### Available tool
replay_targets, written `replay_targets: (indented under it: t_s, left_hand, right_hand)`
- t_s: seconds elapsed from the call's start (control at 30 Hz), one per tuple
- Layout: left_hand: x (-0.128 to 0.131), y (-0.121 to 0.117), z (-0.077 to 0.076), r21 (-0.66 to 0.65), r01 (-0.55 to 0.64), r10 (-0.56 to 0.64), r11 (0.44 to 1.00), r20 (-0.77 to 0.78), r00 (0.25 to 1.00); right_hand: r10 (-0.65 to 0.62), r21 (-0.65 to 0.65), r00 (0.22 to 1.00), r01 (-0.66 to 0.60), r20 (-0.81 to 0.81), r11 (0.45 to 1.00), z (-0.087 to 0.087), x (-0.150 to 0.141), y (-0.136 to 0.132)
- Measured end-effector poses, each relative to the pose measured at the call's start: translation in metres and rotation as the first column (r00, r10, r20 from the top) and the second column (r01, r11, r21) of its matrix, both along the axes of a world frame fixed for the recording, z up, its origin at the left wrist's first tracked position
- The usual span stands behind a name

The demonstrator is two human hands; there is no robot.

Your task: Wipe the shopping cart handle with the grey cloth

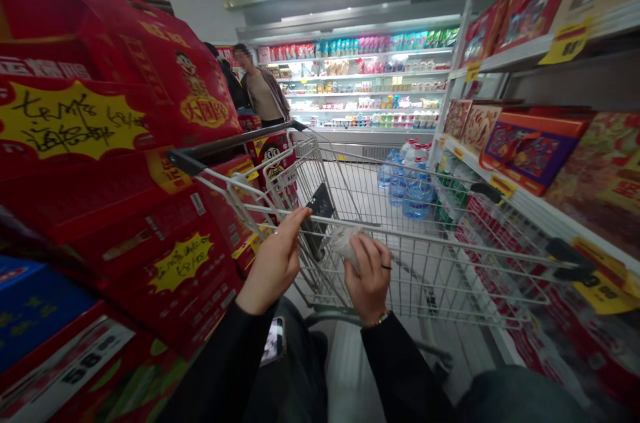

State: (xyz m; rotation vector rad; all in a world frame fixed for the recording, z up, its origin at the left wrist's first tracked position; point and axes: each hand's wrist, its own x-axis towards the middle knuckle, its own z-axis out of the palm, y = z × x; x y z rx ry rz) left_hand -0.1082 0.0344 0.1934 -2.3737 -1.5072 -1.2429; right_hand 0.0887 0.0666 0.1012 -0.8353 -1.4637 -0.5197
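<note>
A wire shopping cart [420, 263] stands sideways in front of me. My left hand [277, 263] is at its near top rail, seen edge-on with the fingers stretched out and nothing visible in them. To its right, my right hand [370, 273] has its fingers curled over a pale, crumpled wad [345, 243], held at the cart's near side. I cannot make out whether the wad is cloth, paper or plastic. Between the hands, a dark panel [320, 209] shows in the cart's mesh. The cart's handle bar [230, 143] is at the left.
Stacked red gift boxes [125, 109] rise on my left. Shelves with boxed goods [535, 143] line the right. Large water bottles [419, 189] stand on the floor behind the cart. A person [263, 93] stands near the lit refrigerated shelves [360, 86]. A phone [273, 341] shows by my leg.
</note>
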Motion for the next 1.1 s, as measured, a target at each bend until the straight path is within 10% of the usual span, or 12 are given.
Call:
replay_targets:
  t_s: [0.4, 0.67, 0.83, 0.97, 1.1]
  left_hand:
    - [-0.001, -0.004, 0.0, -0.064, 0.09, -0.086, 0.994, 0.069, 0.994]
    - [0.002, -0.003, -0.005, -0.028, 0.081, -0.079, 0.996, 0.06, 0.995]
    - [0.006, -0.002, -0.01, 0.016, 0.085, -0.086, 0.996, 0.034, 0.996]
    - [0.002, 0.0, -0.012, 0.04, 0.052, -0.053, 0.998, 0.021, 0.998]
    - [-0.001, -0.001, -0.009, 0.022, 0.055, -0.055, 0.998, 0.007, 0.998]
  right_hand:
    - [0.137, -0.062, 0.977, -0.128, 0.165, 0.99, 0.018, -0.048, 0.003]
    - [-0.111, -0.05, 0.98, 0.104, -0.164, 0.993, -0.003, 0.022, -0.016]
    - [-0.003, -0.019, 0.998, 0.002, -0.066, 1.0, 0.038, 0.0, -0.018]
    - [0.083, -0.24, 0.982, -0.041, 0.168, 0.97, 0.077, -0.036, -0.012]
    - [0.099, -0.359, 0.979, -0.029, 0.18, 0.933, 0.083, -0.023, -0.013]
